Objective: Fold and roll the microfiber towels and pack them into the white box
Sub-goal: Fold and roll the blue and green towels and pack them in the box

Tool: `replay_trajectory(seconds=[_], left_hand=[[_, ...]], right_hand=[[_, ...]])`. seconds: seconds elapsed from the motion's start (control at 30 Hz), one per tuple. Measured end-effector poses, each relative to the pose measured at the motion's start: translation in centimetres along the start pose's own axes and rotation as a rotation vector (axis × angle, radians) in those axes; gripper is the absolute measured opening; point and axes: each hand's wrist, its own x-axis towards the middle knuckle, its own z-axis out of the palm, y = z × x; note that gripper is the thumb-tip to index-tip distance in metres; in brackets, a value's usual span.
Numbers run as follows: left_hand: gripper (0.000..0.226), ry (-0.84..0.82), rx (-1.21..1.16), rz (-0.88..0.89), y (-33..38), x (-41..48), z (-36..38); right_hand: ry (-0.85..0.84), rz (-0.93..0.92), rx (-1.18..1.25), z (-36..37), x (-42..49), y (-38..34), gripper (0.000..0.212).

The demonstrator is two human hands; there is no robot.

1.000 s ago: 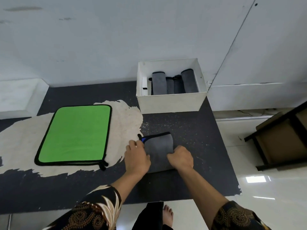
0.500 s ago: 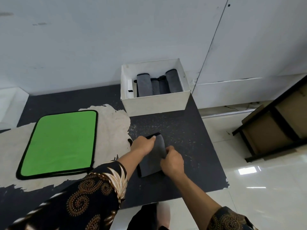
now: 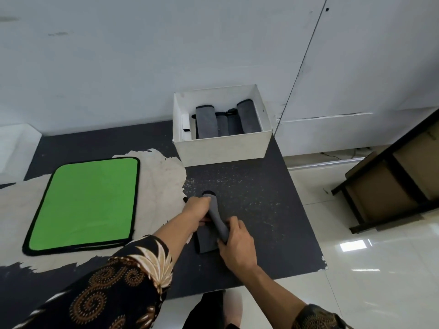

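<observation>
Black left sleeve (image 3: 114,288) and right sleeve (image 3: 316,317) bear brown spirals, the left also cream leaves.

- Bare dark grey mat (image 3: 249,186) lies open up to the open-topped white cardboard box (image 3: 223,150).
- Four rolled grey towels (image 3: 205,122) fill most of it.
- A flat green towel (image 3: 85,205) covers the left.

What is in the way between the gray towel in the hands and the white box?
Nothing visible. Only bare dark mat lies between the gray towel and the white box, whose top is open, with rolled towels inside.
</observation>
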Motion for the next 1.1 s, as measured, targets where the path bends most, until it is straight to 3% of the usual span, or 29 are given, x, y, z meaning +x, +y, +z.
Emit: replay_trajectory(seconds=[0.13, 0.3, 0.43, 0.6, 0.73, 1.1], left_hand=[[0.04, -0.043, -0.123, 0.016, -1.1, 0.2, -2.0], [0.03, 0.049, -0.15, 0.062, -2.3, 0.9, -3.8], [0.01, 0.091, -0.155, 0.057, -2.9, 1.4, -4.5], [0.006, 0.162, -0.091, 0.077, -3.3, 1.4, -4.5], [0.017, 0.256, 0.03, 0.145, -3.7, 1.2, -4.8], [0.02, 0.291, 0.139, 0.108, -5.3, 3.1, -5.5]], right_hand=[[0.033, -0.123, -0.057, 0.6, -0.2, -0.2, 0.028], [0.032, -0.36, -0.206, 1.6, -0.4, 0.0, 0.036], [0.029, -0.419, -0.279, 2.0, -0.4, 0.3, 0.033], [0.014, -0.494, -0.336, 2.1, -0.2, 1.2, 0.028], [0.012, -0.545, -0.374, 2.2, -0.3, 1.1, 0.025], [-0.05, -0.686, -0.464, 2.3, -0.3, 0.5, 0.036]])
